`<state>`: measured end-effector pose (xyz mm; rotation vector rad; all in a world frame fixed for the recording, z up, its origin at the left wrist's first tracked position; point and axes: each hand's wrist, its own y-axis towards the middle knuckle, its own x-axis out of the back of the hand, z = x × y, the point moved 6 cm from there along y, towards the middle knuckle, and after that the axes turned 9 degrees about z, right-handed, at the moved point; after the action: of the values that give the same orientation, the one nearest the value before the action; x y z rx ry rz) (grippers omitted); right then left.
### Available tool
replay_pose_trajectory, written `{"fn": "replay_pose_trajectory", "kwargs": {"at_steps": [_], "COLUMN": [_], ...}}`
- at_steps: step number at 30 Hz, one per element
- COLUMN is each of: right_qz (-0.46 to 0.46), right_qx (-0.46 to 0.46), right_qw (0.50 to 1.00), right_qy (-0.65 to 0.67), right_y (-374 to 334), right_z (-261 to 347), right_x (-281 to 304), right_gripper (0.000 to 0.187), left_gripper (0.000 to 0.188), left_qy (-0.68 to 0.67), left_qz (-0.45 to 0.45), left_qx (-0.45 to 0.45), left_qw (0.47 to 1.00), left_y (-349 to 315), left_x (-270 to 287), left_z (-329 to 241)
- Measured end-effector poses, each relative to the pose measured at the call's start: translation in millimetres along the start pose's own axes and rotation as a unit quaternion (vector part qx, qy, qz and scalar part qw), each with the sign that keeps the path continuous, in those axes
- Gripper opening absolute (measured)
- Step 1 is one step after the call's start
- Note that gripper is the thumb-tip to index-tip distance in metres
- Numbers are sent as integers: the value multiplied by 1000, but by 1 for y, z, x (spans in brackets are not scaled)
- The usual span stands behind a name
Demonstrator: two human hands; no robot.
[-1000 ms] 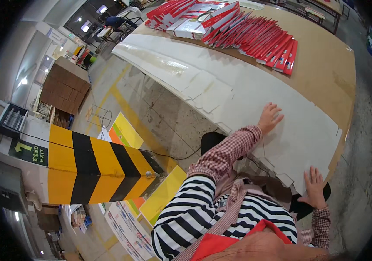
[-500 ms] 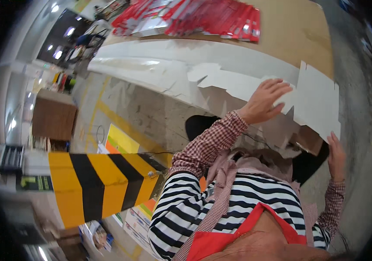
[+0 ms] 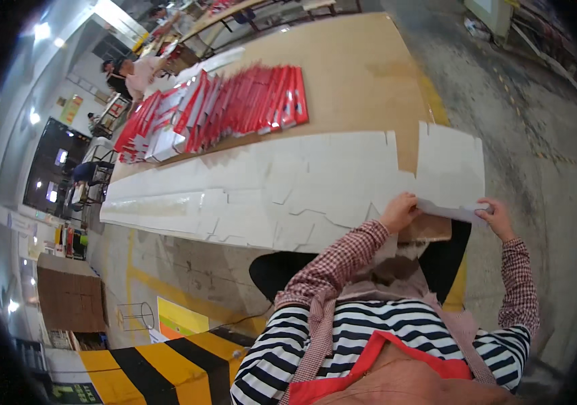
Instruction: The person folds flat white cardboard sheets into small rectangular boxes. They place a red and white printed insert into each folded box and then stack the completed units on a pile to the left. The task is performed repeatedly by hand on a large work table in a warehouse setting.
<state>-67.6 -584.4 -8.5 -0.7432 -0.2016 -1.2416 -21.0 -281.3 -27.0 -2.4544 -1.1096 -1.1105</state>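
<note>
White cardboard sheeting [image 3: 342, 158] with several cuts and torn edges covers the near side of the table. At its right end is a white cardboard piece [image 3: 452, 162], its near edge bent into a fold. My left hand [image 3: 400, 212] is closed on the left end of that fold, with the fingers curled over it. At the right corner, my right hand [image 3: 496, 219] pinches the same folded edge between thumb and fingers. Beneath the fold, part of a brown cardboard box [image 3: 430, 229] shows near my lap.
A row of red and clear flat packages [image 3: 234, 108] lies on the brown tabletop [image 3: 349, 61]. A yellow-and-black striped barrier [image 3: 160, 371] stands at lower left, with a brown carton [image 3: 69, 293] beyond it. A person in pink [image 3: 143, 77] is at the far left.
My left hand, previously open above the white cardboard, has closed on its near edge. My right hand has gone from an open palm at the corner to a pinch. The view has shifted.
</note>
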Motion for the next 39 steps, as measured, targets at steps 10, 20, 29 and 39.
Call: {"fn": "replay_pose_trajectory", "kwargs": {"at_steps": [10,20,29,39], "right_qz": [-82,-48,-76,-117], "right_qx": [301,284,288,369], "right_qw": [914,955,943,918], "right_qy": [-260,-68,-151,-85], "right_y": [49,58,58,47], "right_z": [46,63,66,52], "right_x": [-82,-82,-82,-74], "right_gripper": [89,91,83,39], "left_gripper": [38,23,18,60], "left_qy": [187,-60,-111,282], "left_qz": [-13,-152,-23,-6], "left_qx": [67,159,197,-139], "left_qw": [980,974,974,949], "left_y": [6,17,38,-20], "left_x": [-31,-18,-5,-18], "left_z": [2,13,26,-11]}}
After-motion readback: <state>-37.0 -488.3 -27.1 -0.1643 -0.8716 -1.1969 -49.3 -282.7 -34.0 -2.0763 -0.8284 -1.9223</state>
